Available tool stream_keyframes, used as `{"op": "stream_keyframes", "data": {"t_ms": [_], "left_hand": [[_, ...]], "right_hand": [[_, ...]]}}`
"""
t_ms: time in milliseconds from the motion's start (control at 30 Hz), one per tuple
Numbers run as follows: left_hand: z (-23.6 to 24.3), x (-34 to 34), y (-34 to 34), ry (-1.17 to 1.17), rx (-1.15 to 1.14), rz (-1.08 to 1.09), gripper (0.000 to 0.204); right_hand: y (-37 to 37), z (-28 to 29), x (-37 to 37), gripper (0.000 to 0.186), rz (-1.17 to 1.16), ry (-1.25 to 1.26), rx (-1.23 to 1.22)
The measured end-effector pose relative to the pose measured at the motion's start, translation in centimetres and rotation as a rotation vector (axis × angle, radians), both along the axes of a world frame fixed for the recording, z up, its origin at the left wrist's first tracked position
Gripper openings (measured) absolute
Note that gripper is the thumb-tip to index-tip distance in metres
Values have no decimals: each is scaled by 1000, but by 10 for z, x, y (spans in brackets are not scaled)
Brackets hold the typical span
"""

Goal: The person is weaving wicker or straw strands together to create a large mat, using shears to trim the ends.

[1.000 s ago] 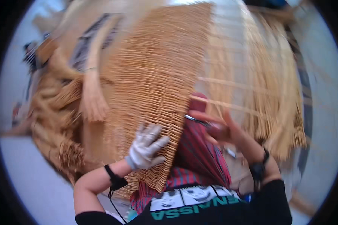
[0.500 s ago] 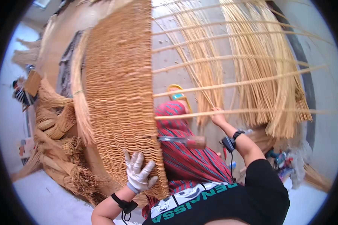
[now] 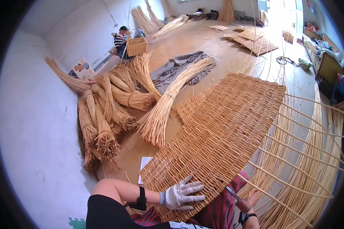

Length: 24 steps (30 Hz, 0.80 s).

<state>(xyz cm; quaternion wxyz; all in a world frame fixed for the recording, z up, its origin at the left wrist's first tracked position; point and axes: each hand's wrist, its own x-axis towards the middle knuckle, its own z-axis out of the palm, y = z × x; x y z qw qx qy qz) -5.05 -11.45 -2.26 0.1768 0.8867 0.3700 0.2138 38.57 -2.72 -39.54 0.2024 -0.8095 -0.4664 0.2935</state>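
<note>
Since 0.5 s ago, has turned the view toward the left of the woven panel (image 3: 218,129), now set slanting instead of near-vertical. Newly displays stacked flat panels (image 3: 254,41) beyond its far edge and a white sheet (image 3: 144,163) at its left edge. Shifts the co-worker (image 3: 120,39) from the rim of view to beyond its far left. Brings the right hand (image 3: 252,197) from well apart to just beside the tool handle (image 3: 243,206) near its right edge.
</note>
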Motion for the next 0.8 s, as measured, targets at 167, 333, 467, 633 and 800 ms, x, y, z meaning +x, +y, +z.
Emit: {"op": "stream_keyframes", "data": {"t_ms": [167,333,467,633,800], "left_hand": [[-15,6,9,-91,96,-8,66],[-9,6,-3,-81,69,-23,62],[-8,11,-14,-62,59,-20,62],[-7,7,-14,-108,133,44,65],[7,1,5,25,93,46,69]], "right_hand": [[12,23,10,36,62,-187,3],[10,4,45,30,400,-485,292],[10,79,30,27,102,-158,228],[-39,289,19,22,-771,978,437],[-97,390,0,17,-240,1739,830]]}}
